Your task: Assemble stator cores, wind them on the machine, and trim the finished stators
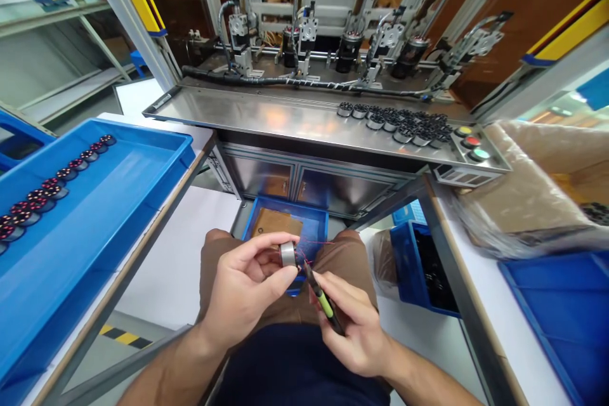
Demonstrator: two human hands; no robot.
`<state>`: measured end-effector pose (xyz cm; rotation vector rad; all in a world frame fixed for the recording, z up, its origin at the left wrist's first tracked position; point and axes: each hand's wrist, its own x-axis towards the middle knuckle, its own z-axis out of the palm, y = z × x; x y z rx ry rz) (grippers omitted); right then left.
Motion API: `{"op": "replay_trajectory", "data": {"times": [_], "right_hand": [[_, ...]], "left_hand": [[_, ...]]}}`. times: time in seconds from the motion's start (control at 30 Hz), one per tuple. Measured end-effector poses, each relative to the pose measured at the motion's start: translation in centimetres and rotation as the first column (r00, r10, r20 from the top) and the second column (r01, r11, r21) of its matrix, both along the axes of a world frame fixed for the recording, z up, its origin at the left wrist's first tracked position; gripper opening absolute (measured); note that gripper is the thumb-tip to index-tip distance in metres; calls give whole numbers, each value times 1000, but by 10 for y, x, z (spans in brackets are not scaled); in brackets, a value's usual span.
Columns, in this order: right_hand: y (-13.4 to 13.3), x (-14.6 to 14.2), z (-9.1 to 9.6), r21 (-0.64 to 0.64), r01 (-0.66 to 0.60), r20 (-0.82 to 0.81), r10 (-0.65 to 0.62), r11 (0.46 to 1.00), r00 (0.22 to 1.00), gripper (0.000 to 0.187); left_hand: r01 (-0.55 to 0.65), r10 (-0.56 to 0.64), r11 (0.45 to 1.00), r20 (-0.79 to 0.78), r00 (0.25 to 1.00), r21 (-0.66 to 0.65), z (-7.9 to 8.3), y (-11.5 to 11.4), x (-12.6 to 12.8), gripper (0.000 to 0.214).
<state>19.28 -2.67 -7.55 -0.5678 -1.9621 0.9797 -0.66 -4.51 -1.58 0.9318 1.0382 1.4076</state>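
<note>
Head view shows the left hand (252, 282) pinching a metal part (288, 254) at near centre; the right hand (352, 317) grasps a green-handled tool (325, 304). The part seems stiff, its red wires (326, 243) fragile; better hold the metal side.

A silver part (288, 254) trails red wires (324, 242) beside tilted green-and-black pliers (325, 304).

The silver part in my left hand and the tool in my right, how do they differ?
Shape: the silver part is short and round; the tool is long and slim.
Color: the silver part shows a metallic gray band; the tool is black and lime green.
Hold: the left hand pinches the silver part; the right hand wraps around the tool.
Both are in hand, close together.
</note>
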Motion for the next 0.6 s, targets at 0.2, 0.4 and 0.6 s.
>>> {"op": "replay_trajectory", "data": {"times": [0.2,0.4,0.6], "right_hand": [[0,-1,2,-17,-25,18,26,1000,1000,77],[2,-4,3,16,-77,11,77,997,997,81],[7,-7,5,1,-96,-17,96,995,995,81]], "left_hand": [[-28,29,990,-4,1000,137,-4,-2,-3,23],[-71,85,977,-64,994,201,-3,-3,-4,19],[-61,92,966,-113,989,250,-2,-4,-4,23]]}}
